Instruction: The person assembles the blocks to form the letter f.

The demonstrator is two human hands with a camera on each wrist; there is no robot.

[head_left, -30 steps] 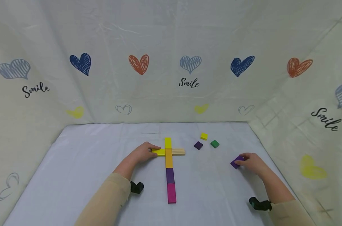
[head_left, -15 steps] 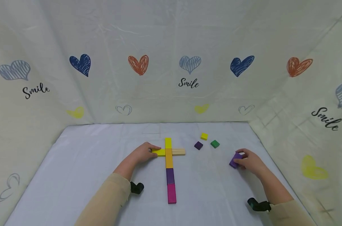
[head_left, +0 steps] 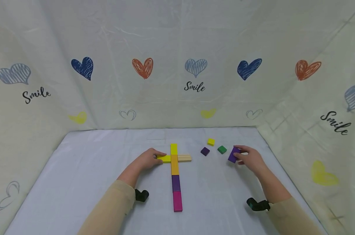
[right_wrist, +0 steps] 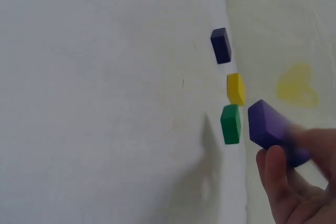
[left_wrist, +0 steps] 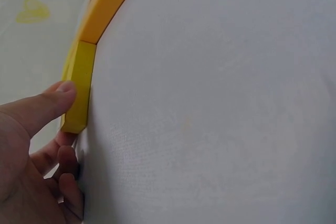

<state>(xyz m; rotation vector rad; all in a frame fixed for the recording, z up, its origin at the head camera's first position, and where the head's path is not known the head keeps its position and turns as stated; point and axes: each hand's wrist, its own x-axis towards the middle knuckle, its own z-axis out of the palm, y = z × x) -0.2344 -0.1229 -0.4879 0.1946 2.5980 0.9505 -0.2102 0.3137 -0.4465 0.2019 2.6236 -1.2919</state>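
My left hand (head_left: 148, 159) pinches a flat yellow block (head_left: 165, 159) lying on the table, its thumb on one side in the left wrist view. That block's inner end meets an orange block (head_left: 174, 165) in a cross-shaped layout. A second yellow block (head_left: 173, 148) lies at the far end, a purple block (head_left: 175, 183) and a pink block (head_left: 177, 201) at the near end, and pale ridged wood (head_left: 184, 158) on the right. Above the table at right, my right hand (head_left: 250, 159) grips another purple block (right_wrist: 263, 124) between thumb and fingers, tilted.
Three small blocks lie loose at the back right: dark purple (head_left: 205, 151), yellow (head_left: 211, 142) and green (head_left: 222, 149). A white cloth covers the table (head_left: 107, 202). Fabric walls (head_left: 165, 98) printed with hearts stand behind it and at both sides.
The right hand has moved left and away from me, carrying the purple block up and turning it more upright. My left hand stays on the yellow block.
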